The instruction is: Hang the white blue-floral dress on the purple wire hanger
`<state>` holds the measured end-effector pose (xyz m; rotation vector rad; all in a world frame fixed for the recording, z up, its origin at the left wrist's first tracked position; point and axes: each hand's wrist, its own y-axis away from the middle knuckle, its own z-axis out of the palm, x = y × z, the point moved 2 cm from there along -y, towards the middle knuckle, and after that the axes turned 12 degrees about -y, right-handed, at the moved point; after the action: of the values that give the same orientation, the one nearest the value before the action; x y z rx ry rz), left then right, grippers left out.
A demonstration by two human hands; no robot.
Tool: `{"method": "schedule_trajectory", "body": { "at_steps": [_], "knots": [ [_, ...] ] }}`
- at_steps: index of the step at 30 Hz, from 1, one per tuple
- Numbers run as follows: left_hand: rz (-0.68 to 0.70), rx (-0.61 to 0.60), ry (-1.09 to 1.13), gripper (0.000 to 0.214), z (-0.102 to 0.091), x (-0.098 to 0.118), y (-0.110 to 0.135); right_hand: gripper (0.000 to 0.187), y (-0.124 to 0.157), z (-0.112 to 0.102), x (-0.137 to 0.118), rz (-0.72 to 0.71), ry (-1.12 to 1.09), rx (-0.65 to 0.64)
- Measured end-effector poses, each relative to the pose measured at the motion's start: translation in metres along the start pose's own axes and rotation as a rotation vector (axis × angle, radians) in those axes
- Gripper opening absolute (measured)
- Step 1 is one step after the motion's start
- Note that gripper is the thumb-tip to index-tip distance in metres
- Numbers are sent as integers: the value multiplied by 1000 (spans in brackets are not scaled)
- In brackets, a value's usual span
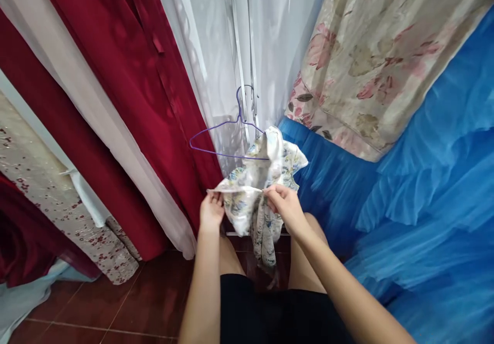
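Note:
A small floral garment (258, 189), white with blue and yellow print, hangs partly over a purple wire hanger (216, 128) and droops down between my knees. My left hand (211, 211) pinches the garment's left edge and holds it out. My right hand (283, 204) grips the cloth a little to the right, so a short band of fabric is stretched between the two hands. The hanger's hook (240, 100) is caught up by the white curtain rail; its right arm is hidden under the garment.
Dark red curtains (135, 87) and a white sheer curtain (208, 40) hang to the left and ahead. A floral sheet (370, 61) and blue fabric (424, 189) cover the right. Red-brown floor tiles (127, 303) lie below.

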<state>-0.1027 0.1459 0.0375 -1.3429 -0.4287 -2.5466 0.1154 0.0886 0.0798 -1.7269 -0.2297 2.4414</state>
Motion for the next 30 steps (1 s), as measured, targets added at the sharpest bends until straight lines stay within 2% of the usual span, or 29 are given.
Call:
{"method": "schedule_trajectory", "body": {
  "at_steps": [3, 5, 6, 7, 9, 10, 11, 12, 15, 17, 19, 21, 23, 25, 27, 28, 30],
  "knots": [
    [-51, -67, -2, 17, 10, -48, 41, 22, 33, -25, 30, -95, -114, 325],
    [29, -199, -51, 23, 24, -61, 72, 18, 55, -37, 42, -124, -82, 428],
    [85, -295, -130, 24, 33, -63, 88, 23, 64, -39, 44, -129, -46, 400],
    [158, -392, -247, 24, 42, -62, 102, 28, 71, -40, 44, -135, -7, 315],
    [339, -530, -526, 23, 57, -53, 124, 26, 78, -38, 38, -119, 66, 14],
    [437, -557, -646, 23, 63, -47, 131, 24, 79, -36, 34, -93, 87, -135],
    [525, -559, -730, 23, 67, -40, 134, 27, 77, -36, 30, -67, 92, -232],
    [591, -549, -774, 24, 70, -33, 135, 31, 74, -36, 26, -49, 81, -267],
    [658, -547, -775, 24, 75, -20, 130, 39, 61, -38, 16, -30, -25, -187],
    [647, -571, -766, 24, 76, -17, 126, 38, 54, -34, 10, 0, -46, -215],
    [587, -589, -760, 24, 76, -19, 124, 26, 49, -30, 2, 72, 22, -333],
    [459, -629, -723, 22, 72, -27, 124, 20, 46, -32, -7, 143, 143, -452],
    [304, -735, -693, 26, 65, -38, 125, 22, 43, -42, -18, 174, 241, -516],
    [181, -901, -732, 38, 56, -53, 129, 21, 35, -58, -33, 141, 278, -491],
    [125, -1029, -839, 41, 45, -67, 131, 23, 22, -79, -51, 81, 281, -412],
    [120, -1055, -907, 38, 40, -72, 130, 24, 12, -90, -61, 40, 288, -358],
    [167, -1027, -1034, 29, 33, -74, 124, 25, -14, -112, -80, -62, 324, -245]
  ]
}}
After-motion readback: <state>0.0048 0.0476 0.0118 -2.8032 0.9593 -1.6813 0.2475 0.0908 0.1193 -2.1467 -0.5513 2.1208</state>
